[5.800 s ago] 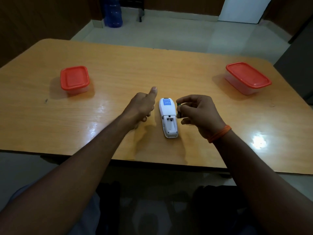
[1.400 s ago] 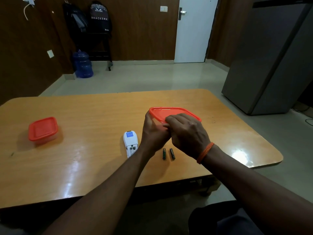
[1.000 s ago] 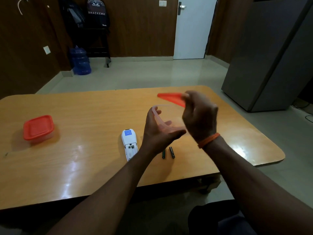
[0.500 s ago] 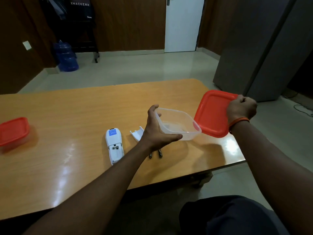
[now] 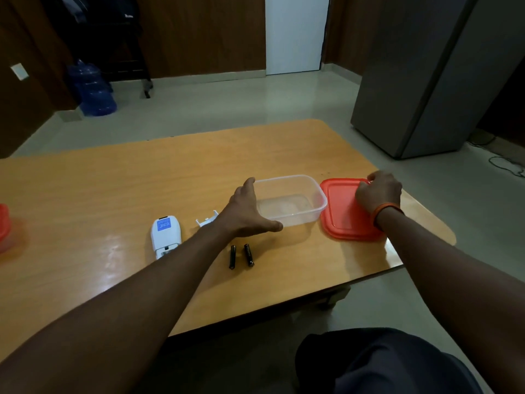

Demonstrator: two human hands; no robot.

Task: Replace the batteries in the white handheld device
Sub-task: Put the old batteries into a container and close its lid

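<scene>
The white handheld device [image 5: 165, 234] lies face down on the wooden table [image 5: 113, 189], its battery bay open and partly hidden by my left forearm. Its white cover [image 5: 206, 220] lies just right of it. Two dark batteries [image 5: 241, 255] rest side by side nearer the front edge. A clear container [image 5: 292, 199] stands open on the table; my left hand [image 5: 247, 214] grips its left wall. The red lid [image 5: 345, 213] lies flat beside it on the right, with my right hand [image 5: 379, 191] on its far corner.
A second red-lidded container [image 5: 3, 223] sits at the left edge of view. The table's right corner and front edge lie close to the lid. A grey cabinet [image 5: 443, 81] stands on the floor to the right, a blue water jug [image 5: 93, 92] at the back left.
My right hand pulled the red lid off the container, swung it right and laid it on the table. My left hand lowered the open container onto the table.
</scene>
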